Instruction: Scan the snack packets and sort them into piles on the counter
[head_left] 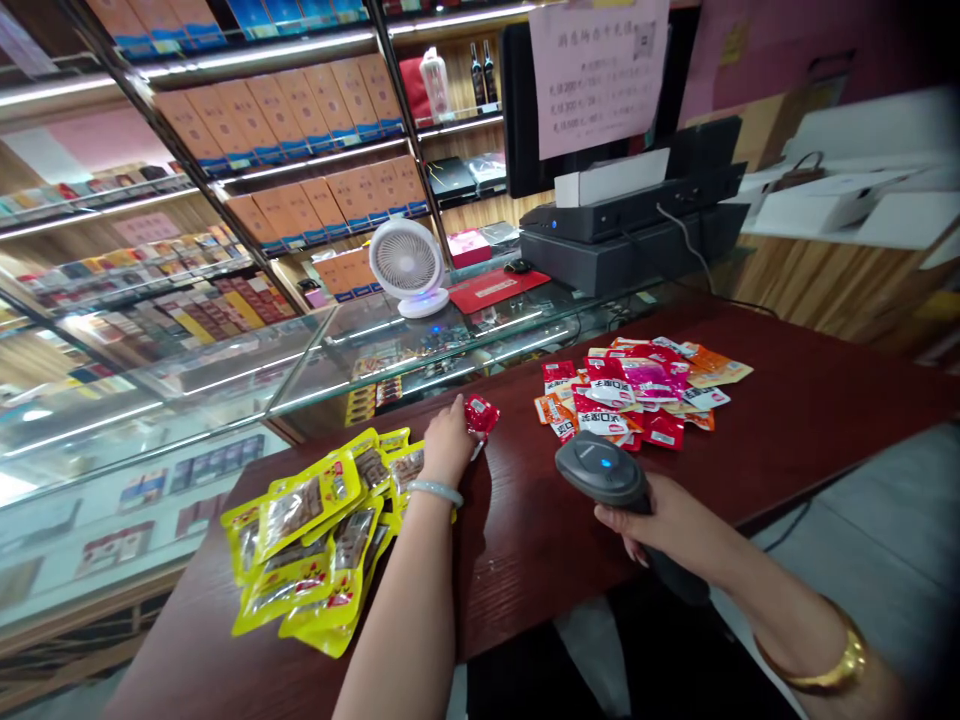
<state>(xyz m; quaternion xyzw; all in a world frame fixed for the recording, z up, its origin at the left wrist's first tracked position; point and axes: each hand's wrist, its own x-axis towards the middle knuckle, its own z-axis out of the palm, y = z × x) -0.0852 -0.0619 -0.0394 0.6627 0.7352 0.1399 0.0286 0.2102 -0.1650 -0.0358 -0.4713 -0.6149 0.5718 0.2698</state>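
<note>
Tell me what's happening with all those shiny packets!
A person has a small red packet at the fingers of the left hand and grips a dark handheld scanner, its blue light on, in the right hand. Yellow packets lie heaped on the table to the left. A pile of smaller packets, mostly red, white and orange, lies farther back on the right, beyond the scanner.

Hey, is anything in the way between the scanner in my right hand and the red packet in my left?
Nothing visible: only tabletop shows between the scanner in your right hand and the red packet in your left hand. The packet pile lies beyond the scanner, outside that gap.
</note>
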